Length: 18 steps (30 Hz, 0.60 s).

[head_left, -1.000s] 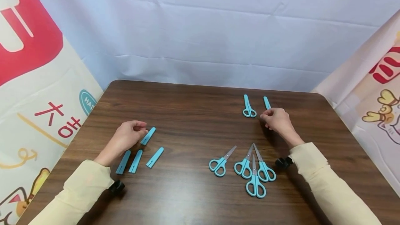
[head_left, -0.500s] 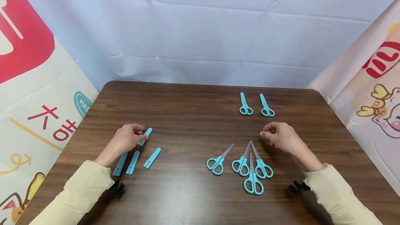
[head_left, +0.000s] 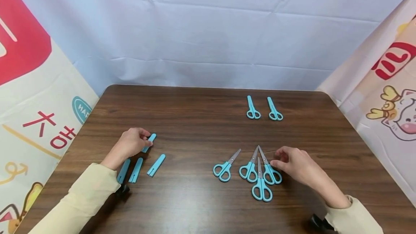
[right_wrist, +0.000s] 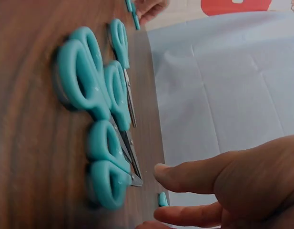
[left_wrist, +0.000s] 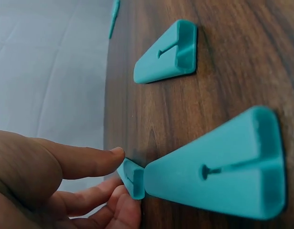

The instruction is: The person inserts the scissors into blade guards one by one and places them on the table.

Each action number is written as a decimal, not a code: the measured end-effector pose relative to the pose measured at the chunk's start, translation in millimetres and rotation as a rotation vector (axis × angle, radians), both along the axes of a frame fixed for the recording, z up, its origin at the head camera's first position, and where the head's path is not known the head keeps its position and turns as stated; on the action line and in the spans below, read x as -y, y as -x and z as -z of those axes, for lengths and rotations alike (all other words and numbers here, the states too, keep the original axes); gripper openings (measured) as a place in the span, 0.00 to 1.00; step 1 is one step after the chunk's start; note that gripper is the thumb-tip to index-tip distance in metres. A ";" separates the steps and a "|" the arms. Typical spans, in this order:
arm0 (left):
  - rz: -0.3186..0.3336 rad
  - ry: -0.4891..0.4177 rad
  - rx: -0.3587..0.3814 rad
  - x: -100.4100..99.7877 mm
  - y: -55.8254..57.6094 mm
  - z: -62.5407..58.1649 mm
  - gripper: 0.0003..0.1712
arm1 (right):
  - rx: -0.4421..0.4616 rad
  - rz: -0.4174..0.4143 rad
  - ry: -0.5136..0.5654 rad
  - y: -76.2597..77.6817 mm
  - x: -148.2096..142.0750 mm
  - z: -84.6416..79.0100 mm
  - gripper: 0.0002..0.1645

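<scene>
My left hand pinches a turquoise blade cover between thumb and fingers; in the left wrist view that cover lies beyond a nearer one. Three more blade covers lie about it, one of them to its right and another nearer me. My right hand hovers just right of several uncovered scissors with turquoise handles, its thumb and fingers apart and nothing between them. Closest to it is one pair of scissors, its blades pointing away. A front pair and a separate left pair lie nearby.
Two pairs of scissors in covers, a left one and a right one, lie near the far edge of the brown wooden table. A white cloth hangs behind, and printed cloths flank the sides.
My right hand has let go of the covered scissors at the back and come toward me, beside the uncovered scissors. My left thumb and fingers have closed on the far blade cover.
</scene>
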State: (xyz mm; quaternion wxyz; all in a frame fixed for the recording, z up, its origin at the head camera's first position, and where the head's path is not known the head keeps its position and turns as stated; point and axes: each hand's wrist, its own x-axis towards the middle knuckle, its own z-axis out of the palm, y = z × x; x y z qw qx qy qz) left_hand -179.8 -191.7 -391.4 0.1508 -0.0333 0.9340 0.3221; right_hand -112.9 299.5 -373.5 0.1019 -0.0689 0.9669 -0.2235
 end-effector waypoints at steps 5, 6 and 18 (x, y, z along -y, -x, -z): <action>0.007 0.001 -0.017 -0.4 2.5 3.6 0.21 | 0.013 -0.004 -0.041 -10.6 5.4 5.3 0.22; 0.009 0.001 -0.023 -0.8 2.9 4.0 0.20 | 0.018 0.000 -0.049 -12.3 6.7 6.0 0.22; 0.012 0.009 -0.014 -9.5 6.7 1.7 0.21 | 0.051 0.042 -0.109 -18.4 13.8 11.0 0.20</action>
